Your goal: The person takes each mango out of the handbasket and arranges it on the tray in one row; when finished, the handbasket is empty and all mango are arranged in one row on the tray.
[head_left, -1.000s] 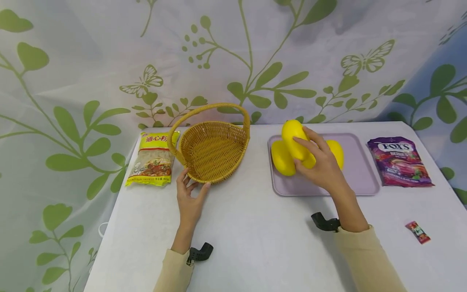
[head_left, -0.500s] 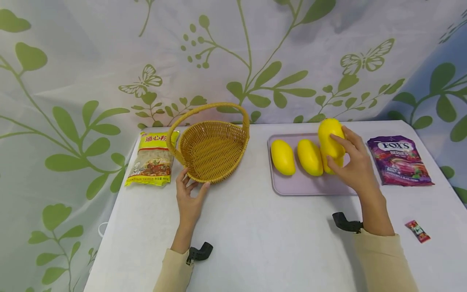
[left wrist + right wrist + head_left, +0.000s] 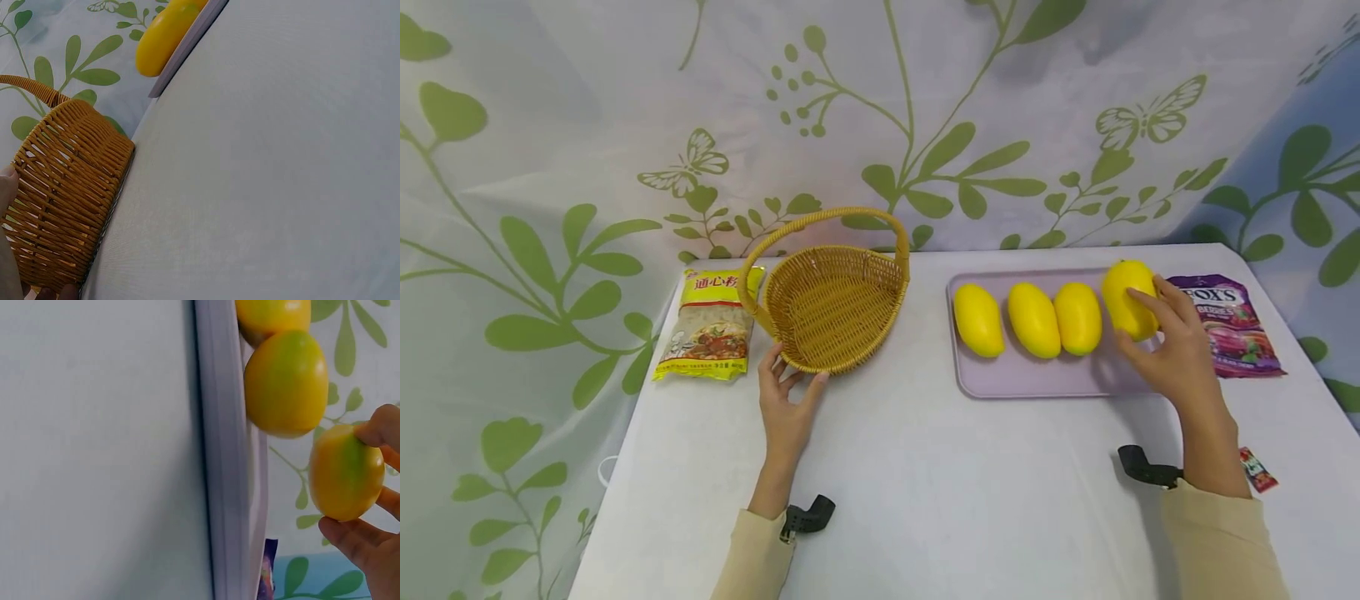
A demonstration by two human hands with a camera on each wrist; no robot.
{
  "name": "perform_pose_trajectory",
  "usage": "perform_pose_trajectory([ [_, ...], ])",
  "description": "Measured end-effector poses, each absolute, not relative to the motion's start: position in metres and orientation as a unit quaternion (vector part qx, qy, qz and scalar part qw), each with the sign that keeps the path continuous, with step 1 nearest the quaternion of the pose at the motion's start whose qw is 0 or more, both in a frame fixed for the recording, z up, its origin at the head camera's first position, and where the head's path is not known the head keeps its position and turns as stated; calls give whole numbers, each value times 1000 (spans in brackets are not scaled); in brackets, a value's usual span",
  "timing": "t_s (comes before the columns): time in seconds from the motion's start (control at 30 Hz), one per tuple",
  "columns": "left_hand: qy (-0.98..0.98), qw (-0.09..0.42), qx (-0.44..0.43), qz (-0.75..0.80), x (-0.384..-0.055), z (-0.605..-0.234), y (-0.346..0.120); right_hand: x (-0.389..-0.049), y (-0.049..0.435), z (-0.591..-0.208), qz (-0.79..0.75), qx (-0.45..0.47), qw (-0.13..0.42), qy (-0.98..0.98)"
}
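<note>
My right hand point(image 3: 1180, 350) grips a yellow mango point(image 3: 1127, 302) between thumb and fingers over the right end of the lilac tray point(image 3: 1022, 385). In the right wrist view the held mango point(image 3: 345, 474) is raised off the tray. Three mangoes lie on the tray: one at the left point(image 3: 978, 321), one in the middle point(image 3: 1034, 321), and one beside it point(image 3: 1078, 319), these last two touching. At the left, my left hand point(image 3: 787, 417) holds the front of a wicker basket point(image 3: 838, 308) with an upright handle. Nothing lies inside the basket. In the left wrist view the thumb and fingertips touch its woven side point(image 3: 69, 194).
Left of the basket lies a yellow pasta bag point(image 3: 709, 325). A purple FOX'S candy bag point(image 3: 1240, 333) lies right of the tray, partly behind my right hand. A small red wrapped candy point(image 3: 1257, 471) is near my right wrist. A patterned cloth point(image 3: 850, 75) hangs behind the white table point(image 3: 940, 492).
My right hand has carried the held mango rightward across the tray, from above the left mangoes to the right end, uncovering the mangoes below. My left hand stays on the basket.
</note>
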State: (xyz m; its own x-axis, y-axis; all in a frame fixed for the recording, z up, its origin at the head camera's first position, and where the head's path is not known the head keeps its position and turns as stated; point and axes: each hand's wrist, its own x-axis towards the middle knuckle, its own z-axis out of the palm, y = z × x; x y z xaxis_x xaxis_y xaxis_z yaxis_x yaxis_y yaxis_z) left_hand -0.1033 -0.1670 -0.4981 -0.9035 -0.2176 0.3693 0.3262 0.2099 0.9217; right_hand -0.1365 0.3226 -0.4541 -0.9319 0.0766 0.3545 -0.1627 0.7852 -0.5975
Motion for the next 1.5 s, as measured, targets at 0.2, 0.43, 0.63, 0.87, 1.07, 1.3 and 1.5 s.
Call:
perform_pose_trajectory([
  [0.2, -747, 212, -32, -630, -103, -498, -168, -138, 332, -464, 325, -14, 104, -940],
  [0.43, -747, 217, -35, -628, -103, -497, -168, -140, 335, -471, 326, -13, 81, -942],
  [0.63, -745, 214, -38, -631, -103, -496, -167, -141, 336, -472, 324, -9, 67, -944],
  [0.87, -745, 212, -35, -632, -102, -497, -167, -141, 336, -471, 318, -14, 34, -947],
  [1.07, -744, 213, -37, -633, -101, -498, -167, -140, 336, -470, 313, -19, 19, -949],
  [1.3, -742, 213, -38, -635, -101, -496, -167, -138, 337, -467, 314, -21, 13, -949],
  [1.5, -743, 211, -35, -634, -101, -495, -166, -138, 339, -466, 316, -20, 9, -949],
])
